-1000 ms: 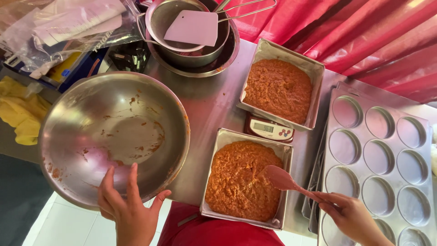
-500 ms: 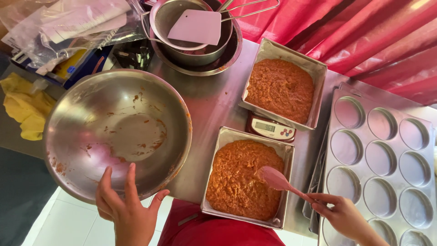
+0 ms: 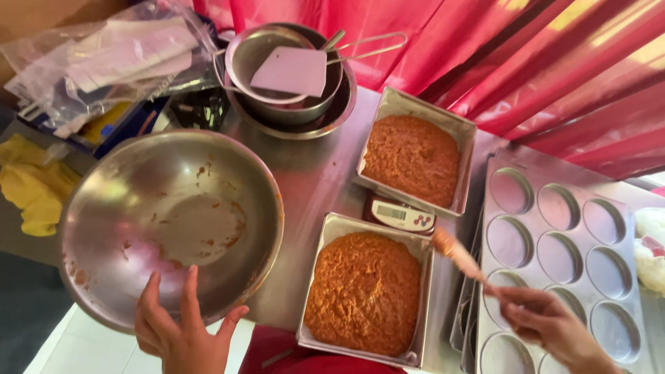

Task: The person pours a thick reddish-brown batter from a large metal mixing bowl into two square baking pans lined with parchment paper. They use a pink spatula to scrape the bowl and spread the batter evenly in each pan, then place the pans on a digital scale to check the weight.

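Note:
My left hand point(image 3: 181, 327) grips the near rim of a large steel mixing bowl point(image 3: 118, 208), which is tilted and smeared with orange batter. My right hand point(image 3: 547, 324) holds a pink spatula point(image 3: 457, 253) by its handle; the blade hovers at the right edge of the near square baking tin point(image 3: 365, 291), which is full of orange-brown batter. A second filled tin point(image 3: 414, 158) rests on a small kitchen scale point(image 3: 400, 214) behind it.
A steel muffin tray point(image 3: 562, 242) with round cups lies at the right. Stacked steel bowls point(image 3: 291, 83) holding a pale scraper and a whisk stand at the back. Plastic bags point(image 3: 104, 62) and a yellow cloth point(image 3: 34, 187) lie left. Red plastic sheeting point(image 3: 526, 55) hangs behind.
The spatula has lifted off the batter in the near tin and moved right to the tin's edge. My left hand still holds the bowl.

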